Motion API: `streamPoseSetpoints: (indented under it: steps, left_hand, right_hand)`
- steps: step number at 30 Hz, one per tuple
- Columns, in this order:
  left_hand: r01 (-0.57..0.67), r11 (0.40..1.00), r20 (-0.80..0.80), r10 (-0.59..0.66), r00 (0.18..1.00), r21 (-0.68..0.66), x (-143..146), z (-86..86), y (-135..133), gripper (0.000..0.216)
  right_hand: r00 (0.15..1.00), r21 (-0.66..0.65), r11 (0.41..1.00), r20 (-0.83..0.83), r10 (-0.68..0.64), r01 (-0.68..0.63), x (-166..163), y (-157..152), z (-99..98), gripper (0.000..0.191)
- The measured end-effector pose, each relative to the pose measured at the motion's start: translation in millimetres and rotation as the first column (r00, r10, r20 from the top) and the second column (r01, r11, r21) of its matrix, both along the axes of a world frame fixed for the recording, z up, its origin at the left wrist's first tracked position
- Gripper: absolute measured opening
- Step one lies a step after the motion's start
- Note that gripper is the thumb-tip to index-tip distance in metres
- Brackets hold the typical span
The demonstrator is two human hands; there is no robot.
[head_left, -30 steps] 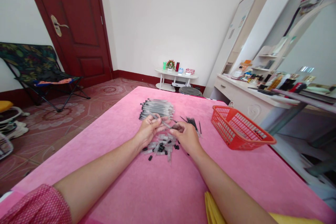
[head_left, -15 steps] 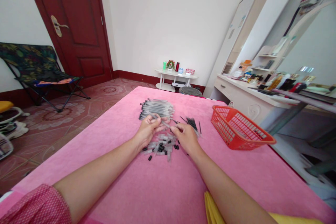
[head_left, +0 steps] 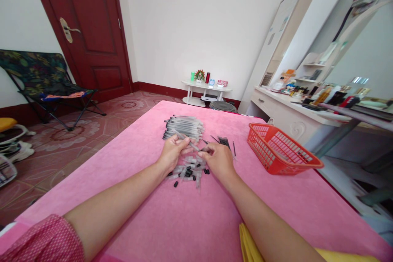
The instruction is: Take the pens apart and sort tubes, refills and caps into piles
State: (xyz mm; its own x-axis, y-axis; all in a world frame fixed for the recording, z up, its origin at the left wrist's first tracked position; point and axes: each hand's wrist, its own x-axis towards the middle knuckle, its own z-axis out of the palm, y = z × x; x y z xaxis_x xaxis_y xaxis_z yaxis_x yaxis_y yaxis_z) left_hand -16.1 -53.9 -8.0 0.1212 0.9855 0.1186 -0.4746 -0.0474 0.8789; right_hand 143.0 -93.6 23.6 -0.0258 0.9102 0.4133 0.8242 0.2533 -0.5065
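A clear pen barrel slants between my hands, above the table. My left hand is closed around its middle, thumb on top. At its lower right end my right hand is closed in a pinch; a small dark part shows at those fingertips, too small to identify. Just beyond the left hand lies a stack of clear pens with dark ends. Below the hands is a loose pile of clear pen caps and small black plugs. Thin black refills lie behind the right hand.
A red plastic basket stands on the pink table cover at the right. Yellow cloth lies beneath my right forearm. Beyond the table are a dressing table, a low white stand and a folding chair.
Both hands hold nearly the same place, with the barrel between them. My right fingers have shifted very slightly; the piles look the same.
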Motion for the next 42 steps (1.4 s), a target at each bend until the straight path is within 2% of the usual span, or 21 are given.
streamPoseSetpoints:
  steps: [4,8,13,15,17,20,22,24,26,30,33,36,39,40,42]
  left_hand:
    - [-0.02,1.0,-0.03,0.02,0.999,-0.017,-0.9,-0.5,1.0,0.031]
    - [-0.091,0.993,-0.027,0.089,0.996,-0.072,-3.7,1.1,4.5,0.032]
    - [-0.158,0.983,0.043,0.163,0.986,-0.091,-7.0,1.0,10.1,0.032]
    - [-0.162,0.984,0.055,0.167,0.984,-0.079,-7.1,0.9,10.0,0.032]
    - [-0.143,0.988,0.043,0.146,0.988,-0.061,-6.1,1.6,7.8,0.032]
    - [-0.082,0.996,0.002,0.082,0.997,-0.022,-3.2,3.5,2.8,0.031]
    - [-0.047,0.999,-0.021,0.047,0.999,-0.001,-2.1,4.2,0.9,0.032]
    - [-0.054,0.999,-0.024,0.054,0.998,-0.001,-3.1,3.7,2.1,0.032]
    - [-0.115,0.993,0.002,0.115,0.993,-0.017,-6.9,2.1,6.6,0.033]
    - [-0.264,0.963,0.073,0.267,0.961,-0.054,-17.6,-2.5,18.0,0.032]
    - [-0.292,0.954,0.072,0.296,0.953,-0.064,-21.0,-4.4,20.7,0.032]
    - [-0.257,0.964,0.032,0.26,0.965,-0.062,-19.6,-3.5,17.8,0.033]
    - [-0.218,0.976,-0.035,0.217,0.976,-0.009,-16.5,-0.3,13.2,0.035]
    - [-0.208,0.978,-0.06,0.209,0.976,0.022,-15.5,0.9,11.7,0.035]
    - [-0.18,0.98,-0.102,0.188,0.977,0.08,-13.4,3.0,8.6,0.033]
  right_hand:
    - [0.99,0.104,0.994,0.138,0.03,-0.045,-0.7,-2.0,4.4,0.007]
    - [0.972,0.138,0.989,0.235,0.022,-0.056,-0.5,-3.0,5.7,0.009]
    - [0.972,0.054,0.99,0.204,0.116,-0.13,-2.3,-5.2,4.2,0.009]
    - [0.972,-0.011,0.988,0.175,0.155,-0.156,-3.6,-6.1,3.0,0.016]
    - [0.98,-0.048,0.991,0.153,0.13,-0.125,-4.7,-6.7,1.8,0.025]
    - [0.987,-0.024,0.998,0.151,0.06,-0.057,-5.1,-7.0,1.5,0.027]
    - [0.981,-0.002,0.997,0.178,0.082,-0.083,-4.0,-6.7,3.5,0.022]
    - [0.966,-0.012,0.991,0.221,0.134,-0.135,-0.3,-5.6,8.2,0.021]
    - [0.949,-0.054,0.988,0.274,0.157,-0.148,7.9,-3.1,15.8,0.02]
    - [0.916,-0.2,0.977,0.372,0.148,-0.076,39.6,4.8,33.1,0.012]
    - [0.92,-0.284,0.958,0.367,0.138,-0.031,66.6,10.1,40.3,0.014]
    - [0.915,-0.26,0.958,0.403,-0.005,0.12,80.3,12.5,42.4,0.018]
    - [0.874,-0.174,0.943,0.45,-0.181,0.285,73.0,11.8,42.8,0.026]
    - [0.875,-0.148,0.944,0.439,-0.204,0.294,66.2,10.9,42.2,0.029]
    - [0.919,-0.111,0.973,0.363,-0.152,0.204,48.1,8.1,39.2,0.029]
